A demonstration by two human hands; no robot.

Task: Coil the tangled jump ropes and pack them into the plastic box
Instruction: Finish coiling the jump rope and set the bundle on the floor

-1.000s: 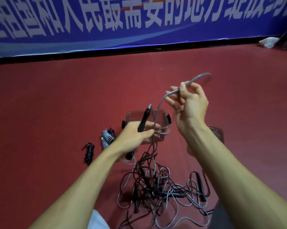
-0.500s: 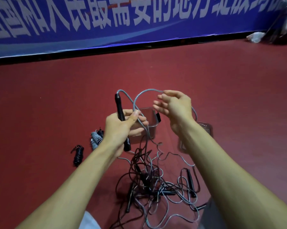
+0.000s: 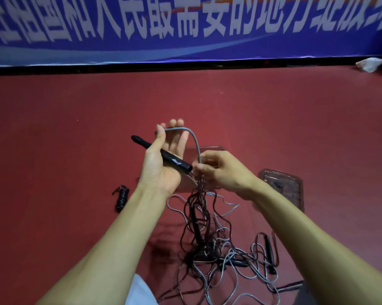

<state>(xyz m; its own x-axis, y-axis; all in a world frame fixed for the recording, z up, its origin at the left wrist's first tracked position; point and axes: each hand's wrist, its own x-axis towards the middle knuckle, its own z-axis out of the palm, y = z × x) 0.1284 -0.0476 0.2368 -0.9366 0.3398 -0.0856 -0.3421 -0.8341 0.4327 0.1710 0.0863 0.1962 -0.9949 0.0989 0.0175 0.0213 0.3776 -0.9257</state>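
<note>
The left hand (image 3: 161, 172) is clamping the handle (image 3: 165, 155) under its thumb, fingers (image 3: 177, 137) straight; the handle's long axis is running upper left to lower right. The right hand (image 3: 224, 171) is pinching the rope (image 3: 194, 139) above the tangle (image 3: 207, 241) lying on the floor (image 3: 75, 150), near the box (image 3: 209, 147).

Plastic box (image 3: 209, 148) hiding mostly behind left hand (image 3: 163, 159) and right hand (image 3: 223, 170), lid (image 3: 282, 186) disappearing partly behind right forearm (image 3: 295, 227), tangled ropes (image 3: 207, 245) running off the bottom edge, banner (image 3: 185, 25) lettering getting cropped at top.
</note>
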